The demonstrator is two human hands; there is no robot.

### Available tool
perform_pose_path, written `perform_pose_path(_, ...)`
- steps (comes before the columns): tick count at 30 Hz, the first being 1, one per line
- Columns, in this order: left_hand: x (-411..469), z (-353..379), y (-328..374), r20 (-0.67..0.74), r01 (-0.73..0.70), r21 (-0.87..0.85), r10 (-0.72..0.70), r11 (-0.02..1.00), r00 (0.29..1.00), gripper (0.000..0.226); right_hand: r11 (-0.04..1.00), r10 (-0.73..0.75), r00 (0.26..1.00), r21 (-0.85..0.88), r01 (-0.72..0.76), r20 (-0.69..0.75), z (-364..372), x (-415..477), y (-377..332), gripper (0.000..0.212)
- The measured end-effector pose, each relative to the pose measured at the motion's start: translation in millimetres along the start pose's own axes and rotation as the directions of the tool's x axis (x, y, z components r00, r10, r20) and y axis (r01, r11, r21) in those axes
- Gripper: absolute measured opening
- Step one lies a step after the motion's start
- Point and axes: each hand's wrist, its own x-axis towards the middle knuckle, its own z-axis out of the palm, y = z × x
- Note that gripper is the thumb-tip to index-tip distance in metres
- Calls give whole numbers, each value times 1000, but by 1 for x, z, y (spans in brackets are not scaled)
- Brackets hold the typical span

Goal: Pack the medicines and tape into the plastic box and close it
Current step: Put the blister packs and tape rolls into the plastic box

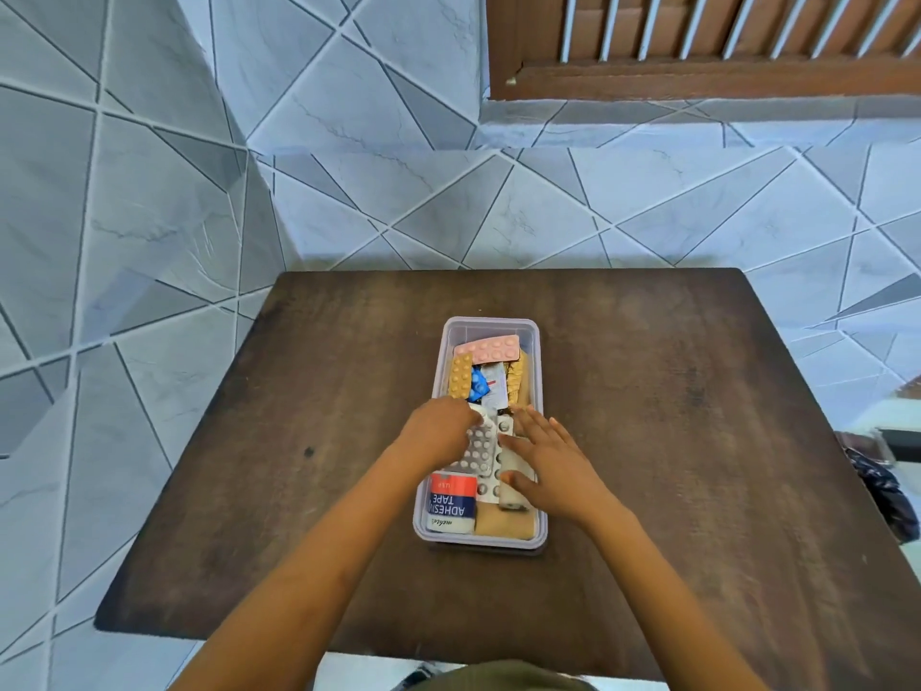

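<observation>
A clear plastic box (537,371) stands lidless in the middle of the dark wooden table (673,441). Inside lie a pink blister strip (491,347), an orange strip (459,374), gold strips (517,374) and blue packets (477,384) at the far end. An adhesive tape box (451,502) sits in the near left corner. My left hand (441,431) grips the edge of a silver blister strip (479,453) over the box's middle. My right hand (553,458) lies flat with spread fingers on a white tube (511,493) and the strips beside it.
The table stands against a grey patterned tiled wall (448,202). A brown wooden shutter (697,42) is at the top right. A dark bag (882,491) lies on the floor beyond the table's right edge. No lid is in view.
</observation>
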Motion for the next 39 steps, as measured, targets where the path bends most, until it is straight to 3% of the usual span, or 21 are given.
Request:
perform_pose_path(2,-9,-1,-10,-121,14,-194,-38,981,992,35,987,72,993,152,-57,-96,5,-5,-1,68)
perform_pose_path(5,-26,0,-25,-272,30,-477,-180,878,945,38,886,278,948,423,-191,-154,12,-15,-8,75)
perform_pose_path(7,-35,2,-32,-199,94,-703,-322,705,926,48,807,381,916,528,-264,-123,19,-20,-13,74)
perform_pose_path(9,-41,9,-33,0,201,-852,-384,484,923,58,725,451,887,619,-302,-95,28,-25,-18,71)
perform_pose_path(11,-48,19,-31,134,259,-889,-325,378,936,59,646,507,858,696,-313,-84,36,-30,-25,66)
perform_pose_path(14,-52,29,-23,171,258,-924,-298,282,939,49,568,557,823,774,-281,-111,42,-36,-35,54)
perform_pose_path(22,-57,28,-32,50,208,-899,-384,385,922,36,586,571,798,776,-233,-191,34,-33,-48,45)
perform_pose_path(29,-82,17,-76,-115,167,-862,-506,479,855,27,586,436,874,805,-95,-214,31,-7,-91,45)
perform_pose_path(33,-94,19,-104,-104,278,-815,-601,508,792,26,539,362,924,836,-103,-120,37,9,-113,45)
perform_pose_path(39,-103,37,-110,8,391,-808,-655,441,756,27,517,305,952,839,-170,6,52,13,-117,44)
